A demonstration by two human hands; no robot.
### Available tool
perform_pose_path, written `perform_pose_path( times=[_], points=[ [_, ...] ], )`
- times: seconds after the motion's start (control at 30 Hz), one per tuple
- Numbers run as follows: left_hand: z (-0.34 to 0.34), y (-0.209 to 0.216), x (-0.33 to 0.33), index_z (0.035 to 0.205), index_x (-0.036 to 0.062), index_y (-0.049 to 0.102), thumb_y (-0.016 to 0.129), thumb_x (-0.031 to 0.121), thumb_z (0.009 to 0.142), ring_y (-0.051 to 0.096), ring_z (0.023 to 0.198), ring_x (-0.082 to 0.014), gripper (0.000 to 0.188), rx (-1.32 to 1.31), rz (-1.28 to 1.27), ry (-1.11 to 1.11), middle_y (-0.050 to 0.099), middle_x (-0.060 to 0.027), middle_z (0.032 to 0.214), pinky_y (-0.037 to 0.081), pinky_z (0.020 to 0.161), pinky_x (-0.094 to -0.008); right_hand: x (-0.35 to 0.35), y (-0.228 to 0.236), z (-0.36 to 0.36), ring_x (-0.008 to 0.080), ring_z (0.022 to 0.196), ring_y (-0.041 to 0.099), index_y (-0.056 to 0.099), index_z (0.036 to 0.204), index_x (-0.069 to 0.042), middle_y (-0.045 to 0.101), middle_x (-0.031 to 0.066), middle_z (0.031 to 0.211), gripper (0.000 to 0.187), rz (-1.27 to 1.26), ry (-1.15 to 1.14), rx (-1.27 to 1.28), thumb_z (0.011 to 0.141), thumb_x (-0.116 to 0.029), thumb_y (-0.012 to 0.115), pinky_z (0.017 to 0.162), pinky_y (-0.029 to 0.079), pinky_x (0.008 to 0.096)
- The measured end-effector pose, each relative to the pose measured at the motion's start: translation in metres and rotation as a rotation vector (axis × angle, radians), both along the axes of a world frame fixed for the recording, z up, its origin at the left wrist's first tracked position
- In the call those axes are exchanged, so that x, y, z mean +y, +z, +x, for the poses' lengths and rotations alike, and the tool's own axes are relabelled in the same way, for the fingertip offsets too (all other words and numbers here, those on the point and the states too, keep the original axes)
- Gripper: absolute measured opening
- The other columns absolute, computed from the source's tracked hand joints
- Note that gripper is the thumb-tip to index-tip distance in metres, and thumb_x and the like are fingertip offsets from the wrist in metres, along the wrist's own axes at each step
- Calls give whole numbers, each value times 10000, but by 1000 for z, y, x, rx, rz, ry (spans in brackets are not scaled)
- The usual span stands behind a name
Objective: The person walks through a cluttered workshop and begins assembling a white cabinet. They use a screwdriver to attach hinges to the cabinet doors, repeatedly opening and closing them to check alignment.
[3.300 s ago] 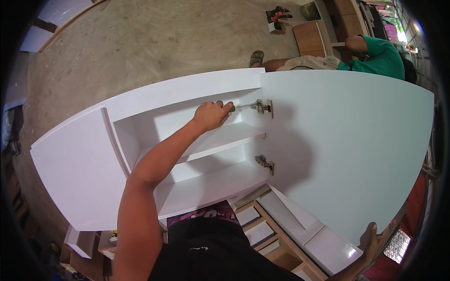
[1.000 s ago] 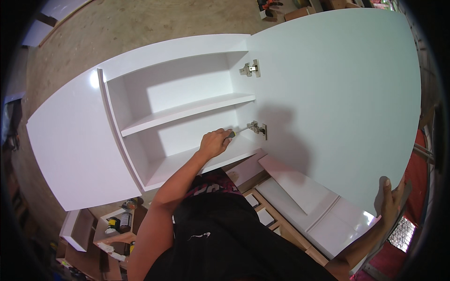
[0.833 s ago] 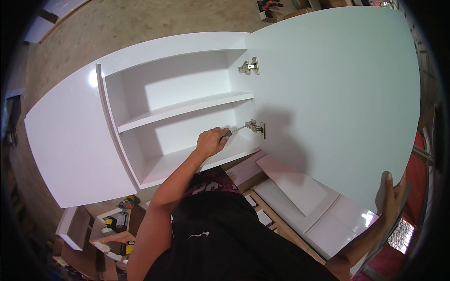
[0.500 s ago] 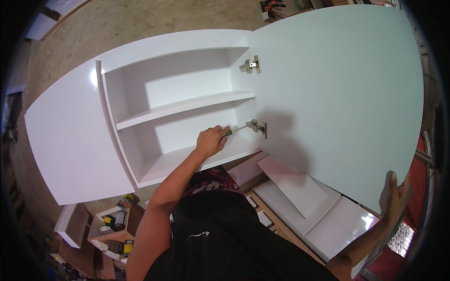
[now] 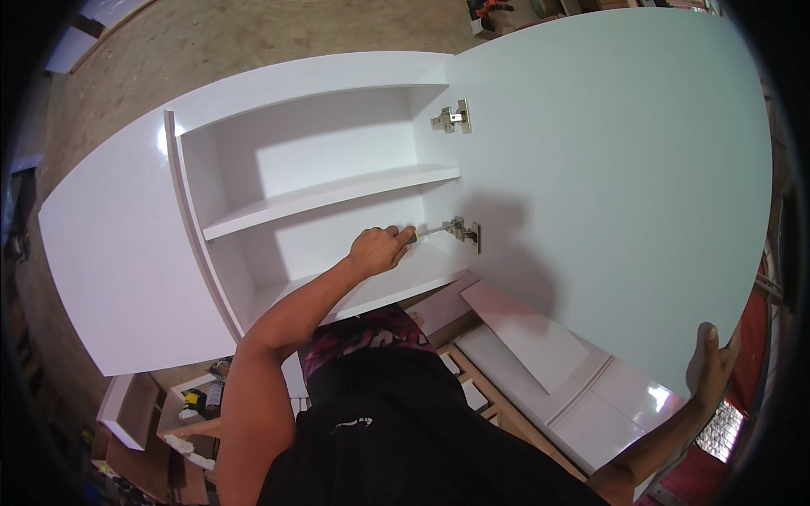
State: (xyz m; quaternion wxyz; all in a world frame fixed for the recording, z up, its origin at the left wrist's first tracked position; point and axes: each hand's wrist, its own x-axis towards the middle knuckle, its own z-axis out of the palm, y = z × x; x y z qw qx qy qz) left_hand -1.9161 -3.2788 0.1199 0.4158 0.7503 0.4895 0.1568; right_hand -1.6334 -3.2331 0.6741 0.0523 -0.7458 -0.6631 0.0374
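In front of me is a white cabinet (image 5: 312, 198) with one shelf across its open bay. My left hand (image 5: 381, 250) is closed around the dark and yellow handle of a screwdriver (image 5: 414, 237). The thin shaft reaches right to the lower metal hinge (image 5: 461, 233), where its tip appears to touch. An upper hinge (image 5: 452, 117) joins the same side. The large pale door (image 5: 616, 169) stands swung open to the right. My right hand (image 5: 715, 363) grips its lower right edge, thumb on the inner face and fingers hidden behind.
A shut white door (image 5: 135, 253) covers the cabinet's left part. Loose white panels (image 5: 527, 337) lie below the open door, close to my body. At lower left, a wooden box (image 5: 190, 413) holds cans and bottles. Some tools (image 5: 489, 10) lie on the far floor.
The view has shifted slightly, and my left elbow sits a little further left. Both hands keep their holds, with the screwdriver still at the lower hinge.
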Motion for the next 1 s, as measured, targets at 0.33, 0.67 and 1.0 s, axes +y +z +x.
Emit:
perform_pose_path(
  times=[0.33, 0.67, 1.0],
  points=[
    [-15, -32, 23, 1139, 73, 651, 602, 316, 877, 627, 667, -303, 361, -510, -399, 5, 655, -168, 731, 466, 633, -421, -4, 2, -14, 231, 1060, 503, 466, 1301, 37, 541, 128, 1130, 595, -45, -23, 6, 882, -349, 636, 969, 357, 347],
    [-5, -4, -7, 1111, 35, 510, 585, 222, 869, 660, 734, -277, 314, -114, 36, 45, 651, -136, 826, 527, 616, -422, -6, -2, -26, 242, 1137, 483, 442, 1328, 42, 527, 161, 1223, 624, -9, -114, -36, 880, -347, 638, 994, 341, 352],
    [-2, -10, 15, 1062, 38, 551, 459, 358, 957, 666, 692, -355, 349, 35, -82, -61, 648, -176, 789, 541, 635, -474, -17, -1, 5, 255, 1140, 473, 417, 1324, 73, 501, 173, 1246, 652, 118, -117, 23, 870, -343, 630, 1005, 331, 359]
  ],
)
